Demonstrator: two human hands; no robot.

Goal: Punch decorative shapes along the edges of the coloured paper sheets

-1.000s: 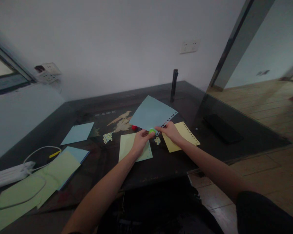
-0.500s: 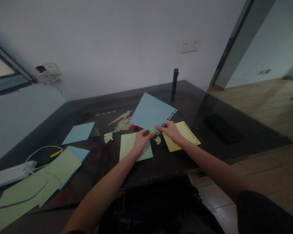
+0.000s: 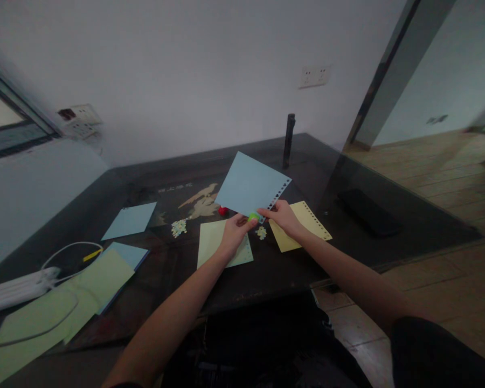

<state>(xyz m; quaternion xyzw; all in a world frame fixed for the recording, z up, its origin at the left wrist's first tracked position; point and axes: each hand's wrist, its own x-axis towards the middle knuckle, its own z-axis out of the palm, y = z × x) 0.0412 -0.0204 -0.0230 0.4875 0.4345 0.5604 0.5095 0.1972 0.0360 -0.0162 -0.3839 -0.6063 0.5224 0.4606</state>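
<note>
Here, above the dark glass-topped table point(image 3: 291, 269), bare along its near edge, the pale blue paper sheet point(image 3: 248, 186) is held tilted; its hole-punched edge is pinched by the right hand point(image 3: 283, 215), and the left hand point(image 3: 234, 231) is closed on a small green punch point(image 3: 253, 217) at its lower corner.

Both bare arms stretch forward and meet near the centre. The left forearm point(image 3: 178, 307) enters at 7 o'clock and runs toward 1 o'clock. The left hand point(image 3: 233, 233) is back up, its fingertips point(image 3: 246, 222) pinched together. The right forearm point(image 3: 347, 275), emerging from a black fabric sleeve point(image 3: 428, 350) at 4 o'clock, slants toward 10 o'clock. The right hand point(image 3: 283, 216) is palm down, thumb and fingers point(image 3: 267, 212) closed in a pinch. The two hands' fingertips are just beside each other.
</note>
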